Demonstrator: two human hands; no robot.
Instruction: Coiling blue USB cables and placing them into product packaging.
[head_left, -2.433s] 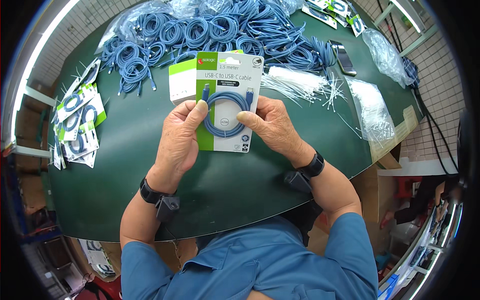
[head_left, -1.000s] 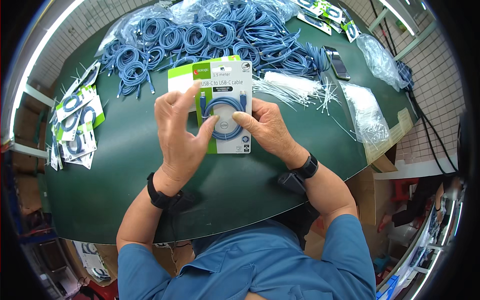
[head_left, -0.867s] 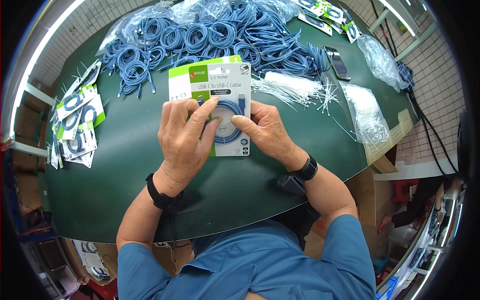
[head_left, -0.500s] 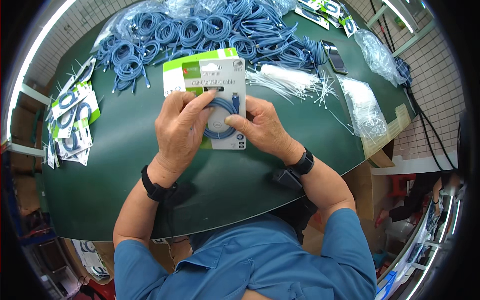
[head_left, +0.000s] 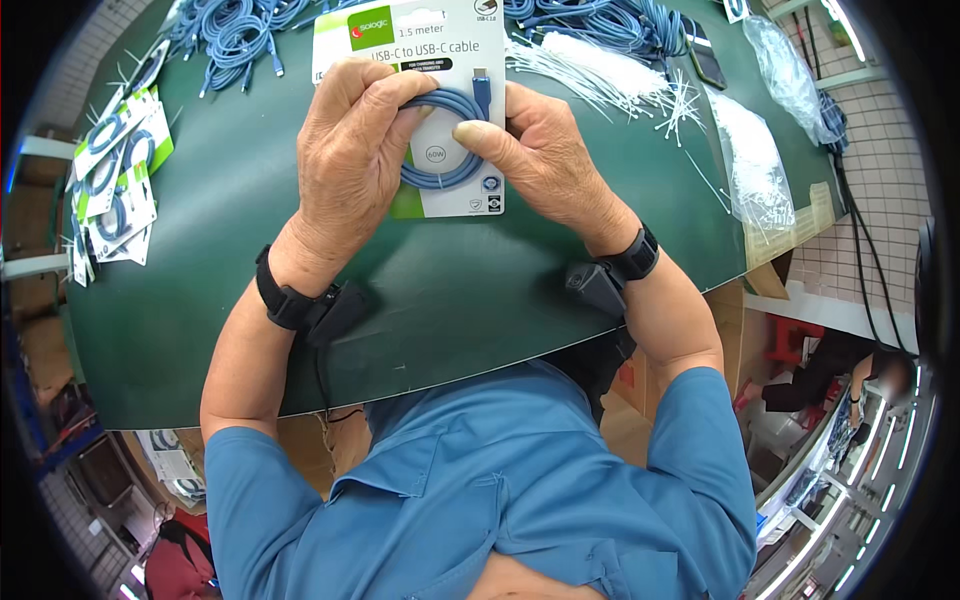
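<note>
Both hands hold a white and green packaging card [head_left: 437, 128] upright above the table. A coiled blue USB cable [head_left: 440, 181] lies against its front, with one metal-tipped plug pointing up at the coil's right. My left hand [head_left: 350, 150] is closed at the left, its thumb and index finger pinching the top left of the coil. My right hand [head_left: 548, 165] grips the card's right edge, thumb pressed on the front over the coil and fingers behind, mostly hidden. What fastens the cable to the card is hard to make out.
Bundled blue cables [head_left: 235, 35] lie along the far side of the green table [head_left: 240, 210]. Loose white cable ties [head_left: 600, 75], a bag of ties [head_left: 755, 165] and a phone [head_left: 705, 55] are at the right. Finished-looking carded cables [head_left: 120, 185] pile at the left. A person [head_left: 835, 370] is at far right.
The whole view has tilted, so the table and hands appear higher, and the card looks larger. Both hands keep their hold on the card and cable, with little change in the fingers.
</note>
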